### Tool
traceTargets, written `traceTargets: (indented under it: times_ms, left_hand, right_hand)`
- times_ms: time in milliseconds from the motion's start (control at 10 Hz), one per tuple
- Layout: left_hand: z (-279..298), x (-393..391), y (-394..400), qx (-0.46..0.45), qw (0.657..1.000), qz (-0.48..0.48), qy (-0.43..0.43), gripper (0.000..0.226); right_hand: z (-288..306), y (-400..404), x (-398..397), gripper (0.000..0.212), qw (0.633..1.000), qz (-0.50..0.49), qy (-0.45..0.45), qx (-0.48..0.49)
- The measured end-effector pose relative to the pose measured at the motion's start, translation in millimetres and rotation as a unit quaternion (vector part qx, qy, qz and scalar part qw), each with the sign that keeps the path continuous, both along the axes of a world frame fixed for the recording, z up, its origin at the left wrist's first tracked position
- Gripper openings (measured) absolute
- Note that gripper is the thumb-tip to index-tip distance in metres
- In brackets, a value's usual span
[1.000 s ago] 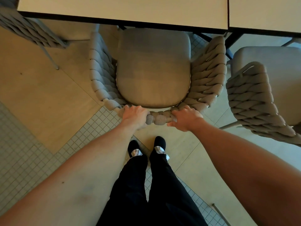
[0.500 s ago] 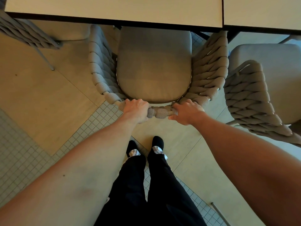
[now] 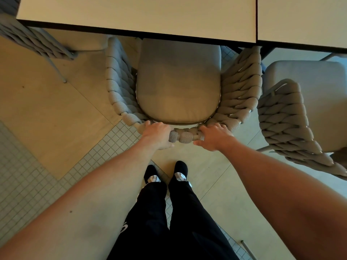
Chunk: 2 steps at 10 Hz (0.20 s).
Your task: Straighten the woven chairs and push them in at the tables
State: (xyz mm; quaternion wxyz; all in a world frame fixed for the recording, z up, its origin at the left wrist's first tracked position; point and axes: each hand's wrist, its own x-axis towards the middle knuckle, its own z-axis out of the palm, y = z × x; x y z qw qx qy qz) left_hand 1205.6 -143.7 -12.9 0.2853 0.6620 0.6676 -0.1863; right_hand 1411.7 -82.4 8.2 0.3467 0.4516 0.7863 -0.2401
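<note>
Gripping the top rail of the middle woven chair (image 3: 242, 91), the left hand (image 3: 157, 135) and right hand (image 3: 214, 136) curl around its braided back, a short stretch of rail bare between them. This chair's cushion front sits under the edge of the left surface (image 3: 139, 14). Three woven chairs show: the held one, one on the right (image 3: 287, 126) angled outward, one at far left (image 3: 33, 40). Two surfaces butt together, the second at right (image 3: 302, 19). Two black shoes stand on the floor (image 3: 47, 113).
</note>
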Motion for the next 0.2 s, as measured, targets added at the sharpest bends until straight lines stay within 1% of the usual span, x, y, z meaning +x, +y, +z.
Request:
traceTargets:
  times_ms: [100, 200]
  left_hand:
    - [5.2, -7.8, -4.6, 0.021, 0.999, 0.007, -0.028, 0.059]
    - [12.6, -16.2, -5.0, 0.034, 0.997, 0.045, -0.043, 0.062]
  right_hand:
    - [6.7, 0.4, -7.9, 0.071, 1.0, -0.001, 0.006, 0.005]
    - [11.6, -0.5, -20.3, 0.067, 1.0, -0.002, 0.028, 0.01]
